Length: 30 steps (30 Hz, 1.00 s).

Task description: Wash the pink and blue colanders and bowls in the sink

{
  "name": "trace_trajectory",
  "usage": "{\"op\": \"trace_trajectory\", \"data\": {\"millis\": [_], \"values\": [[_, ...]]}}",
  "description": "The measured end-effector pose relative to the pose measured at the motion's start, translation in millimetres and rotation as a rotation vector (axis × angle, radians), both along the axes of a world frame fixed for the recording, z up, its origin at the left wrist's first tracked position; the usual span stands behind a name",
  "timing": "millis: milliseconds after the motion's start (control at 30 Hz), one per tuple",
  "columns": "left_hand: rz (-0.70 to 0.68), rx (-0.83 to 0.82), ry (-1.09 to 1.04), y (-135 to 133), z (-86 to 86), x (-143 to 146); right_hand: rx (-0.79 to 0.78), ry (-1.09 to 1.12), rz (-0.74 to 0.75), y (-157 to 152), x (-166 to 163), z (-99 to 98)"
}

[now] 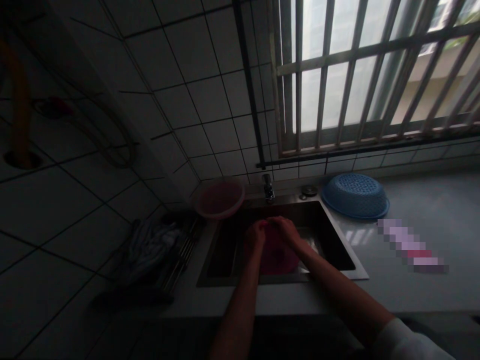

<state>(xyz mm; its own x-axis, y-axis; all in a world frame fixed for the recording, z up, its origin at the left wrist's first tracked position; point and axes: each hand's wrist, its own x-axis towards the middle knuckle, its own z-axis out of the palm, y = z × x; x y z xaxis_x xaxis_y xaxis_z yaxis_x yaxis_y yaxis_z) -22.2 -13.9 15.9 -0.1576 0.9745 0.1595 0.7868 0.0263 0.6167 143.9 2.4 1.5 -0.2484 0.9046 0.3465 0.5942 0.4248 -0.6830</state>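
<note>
Both my hands are together over the steel sink (337,240), just below the faucet (267,189). My left hand (255,235) is curled closed, and my right hand (285,229) is closed against it. They seem to pinch something small and red between the fingertips, too dim to name. A red bowl-like object (275,257) sits in the sink right under my hands. The scene is very dark, so the fingers are hard to read.
A pink basin (219,198) stands at the sink's back left corner. A blue colander (355,195) lies upside down on the counter at the right. A striped cloth (148,245) and a dish rack (180,257) are at the left. A barred window (375,70) is behind.
</note>
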Motion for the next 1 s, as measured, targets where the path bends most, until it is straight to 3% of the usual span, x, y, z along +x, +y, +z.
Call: {"op": "trace_trajectory", "data": {"millis": [100,300,500,700,767,900,1000], "values": [[-0.029,0.009,0.007,-0.7,1.8,1.3,-0.006,-0.012,0.033,1.3,-3.1,-0.3],[0.132,0.084,-0.035,-1.0,3.9,-1.9,-0.091,0.075,-0.174,9.4,19.2,-9.0],[-0.029,0.065,0.000,-2.1,-0.7,5.4,0.039,-0.008,0.031,4.0,-5.1,-6.1],[0.188,0.126,-0.055,1.0,0.1,-5.7,-0.087,0.095,-0.190,12.3,24.9,-10.9],[0.147,0.109,-0.054,0.6,0.6,-5.0,-0.069,0.091,-0.179,11.4,20.8,-11.9],[-0.043,0.100,-0.029,-1.5,2.0,1.8,0.009,0.039,-0.007,8.9,2.1,-10.9],[0.016,0.104,-0.034,-1.4,3.7,2.3,-0.023,0.060,-0.026,11.8,9.0,-10.9]]}}
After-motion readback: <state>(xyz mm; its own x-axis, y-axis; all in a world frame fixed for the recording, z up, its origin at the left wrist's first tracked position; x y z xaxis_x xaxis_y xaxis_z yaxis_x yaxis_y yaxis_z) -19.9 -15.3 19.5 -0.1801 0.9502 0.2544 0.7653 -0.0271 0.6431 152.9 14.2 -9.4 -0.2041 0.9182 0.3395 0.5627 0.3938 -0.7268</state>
